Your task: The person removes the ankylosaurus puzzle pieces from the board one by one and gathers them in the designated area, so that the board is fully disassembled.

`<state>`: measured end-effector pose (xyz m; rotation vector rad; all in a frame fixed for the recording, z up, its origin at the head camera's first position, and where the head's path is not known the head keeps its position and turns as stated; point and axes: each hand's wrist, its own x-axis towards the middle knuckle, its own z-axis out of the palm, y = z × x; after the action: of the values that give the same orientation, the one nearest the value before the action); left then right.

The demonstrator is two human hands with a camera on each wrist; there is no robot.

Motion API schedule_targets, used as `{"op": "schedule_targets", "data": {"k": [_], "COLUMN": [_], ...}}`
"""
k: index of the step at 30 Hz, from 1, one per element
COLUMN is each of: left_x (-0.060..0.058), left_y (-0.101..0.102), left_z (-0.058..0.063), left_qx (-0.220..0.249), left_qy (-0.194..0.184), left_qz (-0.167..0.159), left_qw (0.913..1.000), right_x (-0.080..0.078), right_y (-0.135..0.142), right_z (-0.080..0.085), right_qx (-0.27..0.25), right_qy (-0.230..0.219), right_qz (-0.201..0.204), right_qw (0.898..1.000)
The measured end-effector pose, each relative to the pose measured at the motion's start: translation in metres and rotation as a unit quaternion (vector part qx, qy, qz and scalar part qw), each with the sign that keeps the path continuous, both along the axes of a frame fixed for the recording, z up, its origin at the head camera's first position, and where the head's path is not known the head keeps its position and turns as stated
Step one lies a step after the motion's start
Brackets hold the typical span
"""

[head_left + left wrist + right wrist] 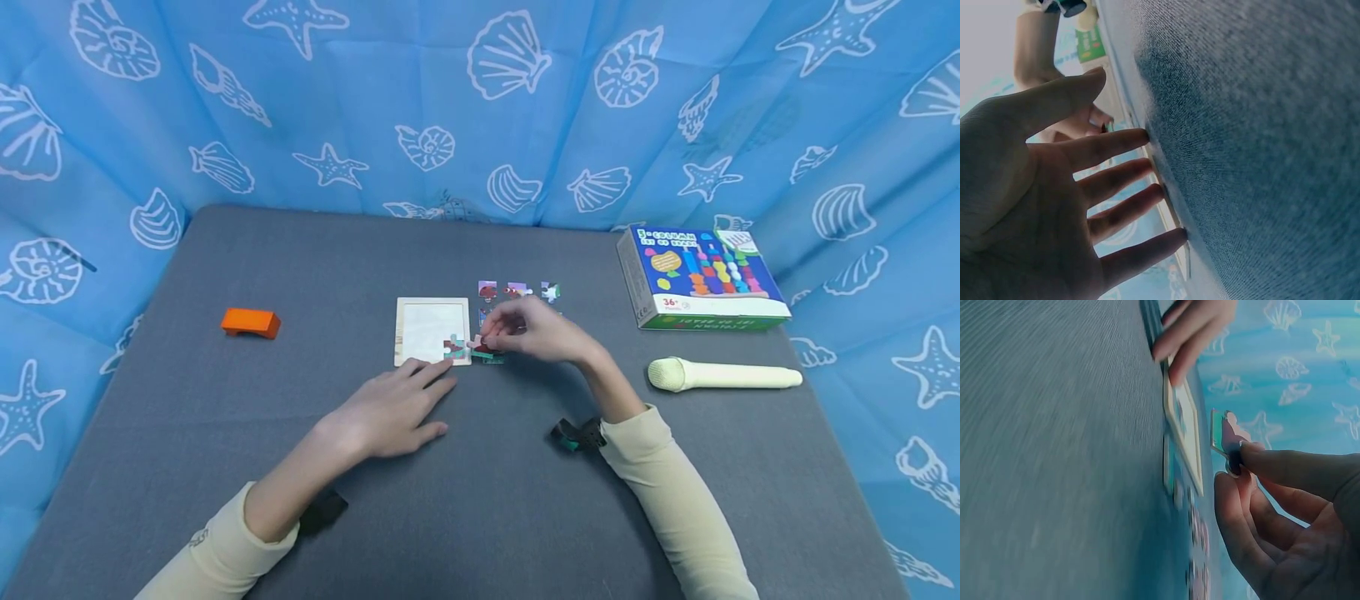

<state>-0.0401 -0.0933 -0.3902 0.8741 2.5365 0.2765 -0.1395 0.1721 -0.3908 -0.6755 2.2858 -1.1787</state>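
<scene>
My right hand (536, 329) pinches a jigsaw puzzle piece (1224, 432) between thumb and fingertips. That piece, green, pink and dark, is raised above the table just right of a square wooden puzzle tray (401, 333). One puzzle piece (453, 345) lies in the tray's near right corner. With fingers straight and spread, my left hand (393, 408) rests its fingertips at the tray's near edge; its palm holds nothing. More loose pieces (487, 291) lie right of the tray, some hidden under my right hand.
An orange arched block (251, 322) sits on the left of the grey table (315, 258). To the right are a boxed bead toy (705, 279) and a pale toy microphone (723, 375). A blue shell-print curtain (420, 92) hangs behind the table.
</scene>
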Motion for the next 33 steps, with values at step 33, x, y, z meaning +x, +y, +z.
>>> {"op": "schedule_targets", "data": {"k": [33], "left_x": [0.002], "left_y": [-0.001], "left_z": [0.000], "left_qx": [0.011], "left_qy": [0.009], "left_qz": [-0.002], "left_qw": [0.9999], "right_x": [0.002], "right_y": [0.056], "right_z": [-0.006], "right_qx": [0.097], "right_qy": [0.055], "right_qz": [-0.030], "right_qw": [0.993]}}
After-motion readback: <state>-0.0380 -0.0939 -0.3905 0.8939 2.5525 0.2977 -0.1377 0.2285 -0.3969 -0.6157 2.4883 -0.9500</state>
